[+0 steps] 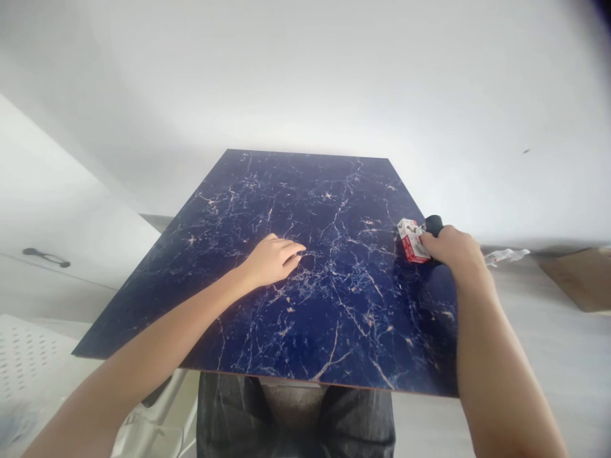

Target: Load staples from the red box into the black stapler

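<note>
My left hand (275,259) lies near the middle of a dark blue marble-patterned tabletop (305,197). It holds nothing, with its fingers loosely stretched out and pointing right. At the table's right edge my right hand (453,251) is closed around a black object (433,224), whose kind I cannot make out. Its thumb reaches over to a small red and white box (413,242) just left of it. Most of the right hand's fingers are hidden behind the hand itself.
A white wall (310,83) stands behind the table. On the right are a crumpled clear plastic piece (506,256) and a brown cardboard box (582,277). A white cabinet with a dark handle (46,257) is at the left. White plastic furniture (157,426) sits at lower left.
</note>
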A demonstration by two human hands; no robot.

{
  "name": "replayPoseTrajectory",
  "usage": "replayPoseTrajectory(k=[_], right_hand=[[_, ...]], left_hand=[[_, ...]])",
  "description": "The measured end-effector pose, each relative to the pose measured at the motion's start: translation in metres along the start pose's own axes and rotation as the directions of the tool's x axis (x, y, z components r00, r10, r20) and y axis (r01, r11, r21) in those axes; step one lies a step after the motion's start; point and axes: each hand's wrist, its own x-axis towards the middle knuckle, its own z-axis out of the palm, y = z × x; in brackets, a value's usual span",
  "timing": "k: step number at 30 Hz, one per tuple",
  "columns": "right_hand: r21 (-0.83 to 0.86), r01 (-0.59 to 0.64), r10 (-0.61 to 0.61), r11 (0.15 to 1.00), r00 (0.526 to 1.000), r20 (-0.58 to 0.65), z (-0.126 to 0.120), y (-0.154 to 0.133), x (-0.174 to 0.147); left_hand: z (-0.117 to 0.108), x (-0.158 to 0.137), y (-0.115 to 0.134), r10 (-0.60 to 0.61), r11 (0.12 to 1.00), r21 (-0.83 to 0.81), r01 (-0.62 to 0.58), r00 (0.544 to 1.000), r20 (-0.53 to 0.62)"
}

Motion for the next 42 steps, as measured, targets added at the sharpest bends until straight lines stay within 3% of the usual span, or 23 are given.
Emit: replayPoseTrajectory(k=[5,8,10,14,19,23,26,28,29,31,32,34,36,38,42], right_hand=[[0.003,0.108,-0.108,0.994,0.994,0.007,0.007,-0.029,-0.004],[0.011,0.206,-0.206,0.979,0.978,0.013,0.01,-0.068,-0.016],[0.038,0.289,-0.29,0.957,0.956,0.035,0.011,-0.103,-0.03],[0.224,0.449,-0.474,0.865,0.878,0.067,0.015,-0.186,-0.07],[0.411,0.55,-0.643,0.727,0.754,0.129,0.028,-0.285,-0.117],[0.552,0.528,-0.714,0.646,0.674,0.19,0.039,-0.343,-0.148],[0.632,0.476,-0.74,0.612,0.626,0.245,0.042,-0.371,-0.157],[0.661,0.456,-0.748,0.596,0.616,0.249,0.043,-0.383,-0.153],[0.669,0.454,-0.747,0.588,0.621,0.235,0.043,-0.386,-0.148],[0.684,0.464,-0.752,0.563,0.631,0.191,0.044,-0.389,-0.136],[0.696,0.473,-0.765,0.54,0.621,0.172,0.045,-0.388,-0.13],[0.726,0.494,-0.814,0.479,0.559,0.157,0.051,-0.385,-0.121],[0.752,0.512,-0.864,0.415,0.48,0.151,0.059,-0.38,-0.118],[0.762,0.532,-0.893,0.37,0.43,0.134,0.065,-0.376,-0.117],[0.752,0.561,-0.906,0.346,0.407,0.114,0.069,-0.369,-0.108]], left_hand=[[-0.002,-0.001,-0.002,-0.002,1.0,0.013,0.003,0.998,-0.063],[-0.01,-0.001,-0.007,-0.041,0.999,0.025,0.048,0.974,-0.224],[-0.018,-0.001,-0.013,-0.086,0.994,0.032,0.104,0.932,-0.351],[-0.033,-0.003,-0.029,-0.151,0.974,0.066,0.215,0.844,-0.514],[-0.044,-0.01,-0.052,-0.231,0.933,0.09,0.348,0.773,-0.591],[-0.055,-0.011,-0.067,-0.333,0.883,0.061,0.465,0.714,-0.615],[-0.081,-0.015,-0.08,-0.407,0.848,0.019,0.529,0.675,-0.615],[-0.108,-0.026,-0.091,-0.521,0.801,-0.041,0.598,0.661,-0.54],[-0.122,-0.034,-0.097,-0.619,0.749,-0.075,0.658,0.655,-0.434],[-0.149,-0.051,-0.106,-0.785,0.62,-0.085,0.78,0.619,-0.038],[-0.158,-0.058,-0.11,-0.775,0.613,-0.068,0.787,0.615,0.143],[-0.166,-0.067,-0.114,-0.715,0.641,-0.037,0.766,0.615,0.333],[-0.16,-0.067,-0.115,-0.651,0.684,-0.039,0.728,0.634,0.417],[-0.147,-0.062,-0.117,-0.593,0.708,-0.081,0.701,0.653,0.471],[-0.13,-0.056,-0.126,-0.551,0.677,-0.164,0.718,0.641,0.534]])
